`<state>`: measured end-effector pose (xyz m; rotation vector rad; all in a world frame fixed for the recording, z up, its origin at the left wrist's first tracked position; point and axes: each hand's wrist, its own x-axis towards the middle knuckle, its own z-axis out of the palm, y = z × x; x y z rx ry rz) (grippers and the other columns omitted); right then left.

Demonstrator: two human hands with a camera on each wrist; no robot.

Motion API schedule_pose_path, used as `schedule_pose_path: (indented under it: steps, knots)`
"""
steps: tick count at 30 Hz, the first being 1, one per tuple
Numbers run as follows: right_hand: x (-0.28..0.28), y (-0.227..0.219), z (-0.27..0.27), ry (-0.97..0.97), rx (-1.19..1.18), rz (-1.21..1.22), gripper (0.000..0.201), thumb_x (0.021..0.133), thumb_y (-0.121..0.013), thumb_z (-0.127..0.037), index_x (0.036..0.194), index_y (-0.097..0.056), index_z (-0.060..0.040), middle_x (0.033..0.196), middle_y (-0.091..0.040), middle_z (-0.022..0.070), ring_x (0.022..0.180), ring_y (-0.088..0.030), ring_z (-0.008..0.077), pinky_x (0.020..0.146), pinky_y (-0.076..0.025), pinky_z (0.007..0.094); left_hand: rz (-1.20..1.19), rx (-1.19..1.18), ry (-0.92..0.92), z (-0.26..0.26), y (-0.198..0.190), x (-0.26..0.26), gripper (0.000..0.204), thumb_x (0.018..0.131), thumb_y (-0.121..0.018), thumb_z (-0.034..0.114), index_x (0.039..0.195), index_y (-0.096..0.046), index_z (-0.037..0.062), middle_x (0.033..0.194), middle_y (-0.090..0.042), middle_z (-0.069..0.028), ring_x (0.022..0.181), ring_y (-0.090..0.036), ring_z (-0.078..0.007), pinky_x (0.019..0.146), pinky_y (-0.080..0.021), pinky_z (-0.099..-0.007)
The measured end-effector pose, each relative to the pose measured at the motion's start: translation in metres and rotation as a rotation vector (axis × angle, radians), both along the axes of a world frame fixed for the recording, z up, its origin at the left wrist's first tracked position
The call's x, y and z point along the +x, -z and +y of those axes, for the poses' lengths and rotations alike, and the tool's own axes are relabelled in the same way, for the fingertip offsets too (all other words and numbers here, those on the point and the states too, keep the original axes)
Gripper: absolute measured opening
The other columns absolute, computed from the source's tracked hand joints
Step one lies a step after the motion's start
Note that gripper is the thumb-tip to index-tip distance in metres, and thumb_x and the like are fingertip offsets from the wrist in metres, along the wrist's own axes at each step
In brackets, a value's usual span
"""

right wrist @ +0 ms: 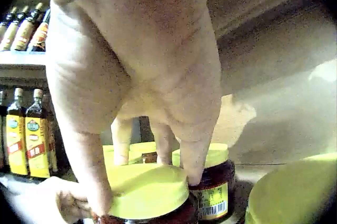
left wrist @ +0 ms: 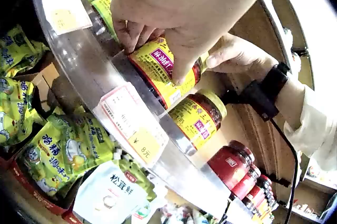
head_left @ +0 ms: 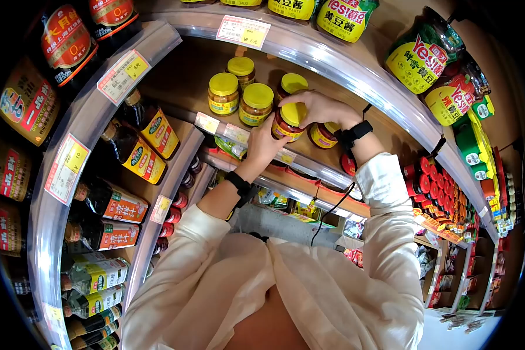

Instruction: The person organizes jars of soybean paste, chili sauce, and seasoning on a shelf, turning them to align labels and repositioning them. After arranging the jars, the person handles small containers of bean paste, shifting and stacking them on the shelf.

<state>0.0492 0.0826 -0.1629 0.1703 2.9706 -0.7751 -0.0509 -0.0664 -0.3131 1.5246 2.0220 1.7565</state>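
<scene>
Left hand (left wrist: 181, 10): seen at the top, its fingers laid against a yellow-labelled jar (left wrist: 158, 68). Right hand (left wrist: 239, 56): placed at the lid end of the same jar; a black wrist camera (left wrist: 263, 95) is worn, with a black cable (left wrist: 295, 168) attached. Second jar (left wrist: 199, 118): yellow-labelled and yellow-lidded, set just beside the first. Red jars (left wrist: 234, 166): ranged farther along the shelf. Clear shelf edging (left wrist: 84, 71): two price tags (left wrist: 131, 124) are mounted. Yellow-green packets (left wrist: 68, 150) and one pale pouch (left wrist: 109, 195): displayed beyond the edging.
</scene>
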Motion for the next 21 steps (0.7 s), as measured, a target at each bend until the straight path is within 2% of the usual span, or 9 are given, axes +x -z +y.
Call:
schedule_pose_path:
  steps: [3,6,7,9,10,13,15,18,21]
  knots:
    - [-0.003,-0.002,0.012,0.022,-0.015,-0.067,0.063,0.07,-0.082,-0.008,0.129,-0.062,-0.009,0.127,-0.063,0.0142,0.118,-0.058,0.0259,0.103,-0.043,0.0325,-0.017,-0.004,0.013,-0.001,-0.001,-0.002,0.071,0.07,-0.084,0.022,0.13,-0.054,-0.0004,0.108,-0.068,-0.0238,0.1,-0.065,-0.041,0.085,-0.053,-0.0445]
    - [-0.016,0.004,0.04,0.292,-0.362,0.292,0.046,0.087,-0.076,-0.029,0.127,-0.063,-0.0094,0.118,-0.065,0.0108,0.107,-0.059,0.0242,0.095,-0.046,0.0328,-0.048,-0.024,0.053,-0.007,-0.007,-0.004,0.071,0.071,-0.083,0.021,0.131,-0.053,-0.0027,0.113,-0.067,-0.0247,0.104,-0.064,-0.0402,0.088,-0.052,-0.0428]
    - [-0.016,0.005,0.043,0.284,-0.362,0.292,0.046,0.087,-0.076,-0.029,0.127,-0.063,-0.0094,0.118,-0.065,0.0108,0.107,-0.059,0.0242,0.095,-0.046,0.0328,-0.072,-0.057,0.09,-0.011,-0.009,-0.005,0.071,0.072,-0.082,0.021,0.132,-0.053,-0.0039,0.116,-0.065,-0.0251,0.108,-0.063,-0.0396,0.091,-0.052,-0.0417]
    - [-0.015,0.002,0.044,0.385,0.009,0.528,0.049,0.088,-0.075,-0.032,0.128,-0.062,-0.0063,0.121,-0.064,0.0134,0.111,-0.057,0.0255,0.097,-0.045,0.0338,-0.084,-0.061,0.114,-0.016,-0.008,-0.007,0.071,0.073,-0.082,0.02,0.133,-0.052,-0.0048,0.12,-0.064,-0.026,0.111,-0.062,-0.0394,0.093,-0.051,-0.0414]
    - [-0.019,-0.007,0.051,0.355,0.031,0.284,0.063,0.085,-0.074,-0.045,0.132,-0.058,-0.0047,0.134,-0.057,0.0176,0.123,-0.052,0.0289,0.106,-0.04,0.0361,-0.099,-0.065,0.147,-0.018,-0.007,-0.008,0.072,0.075,-0.081,0.02,0.134,-0.05,-0.0056,0.124,-0.062,-0.0269,0.115,-0.06,-0.0393,0.096,-0.049,-0.0411]
    - [-0.047,0.027,0.07,0.294,0.325,0.202,0.077,0.079,-0.075,-0.056,0.134,-0.056,-0.0047,0.137,-0.055,0.0207,0.129,-0.049,0.0321,0.11,-0.036,0.0374,-0.032,-0.076,0.198,-0.023,0.002,-0.013,0.072,0.077,-0.079,0.019,0.137,-0.048,-0.007,0.128,-0.059,-0.0284,0.119,-0.057,-0.0403,0.099,-0.047,-0.0415]
    - [-0.049,0.028,0.065,0.343,0.318,0.176,0.083,0.074,-0.076,-0.06,0.133,-0.057,-0.0041,0.138,-0.055,0.0203,0.13,-0.049,0.0328,0.111,-0.035,0.0381,-0.045,-0.079,0.225,-0.026,0.003,-0.015,0.074,0.077,-0.079,0.017,0.138,-0.046,-0.0076,0.129,-0.058,-0.0299,0.12,-0.056,-0.0415,0.101,-0.046,-0.0422]
    - [-0.052,0.028,0.06,0.417,0.332,0.156,0.075,0.072,-0.079,-0.049,0.13,-0.059,-0.0053,0.132,-0.058,0.0189,0.125,-0.052,0.0312,0.108,-0.038,0.0371,0.011,-0.091,0.247,-0.029,0.005,-0.016,0.082,0.079,-0.08,0.018,0.147,-0.038,-0.0028,0.132,-0.059,-0.0251,0.125,-0.058,-0.0313,0.1,-0.049,-0.0371]
    - [-0.046,0.011,0.055,0.374,0.094,0.059,0.067,0.068,-0.079,-0.036,0.127,-0.061,-0.0072,0.124,-0.062,0.0156,0.117,-0.055,0.029,0.104,-0.041,0.0348,0.019,-0.08,0.252,-0.029,0.006,-0.016,0.083,0.079,-0.08,0.018,0.148,-0.037,-0.0004,0.132,-0.059,-0.0253,0.124,-0.059,-0.0318,0.099,-0.049,-0.0373]
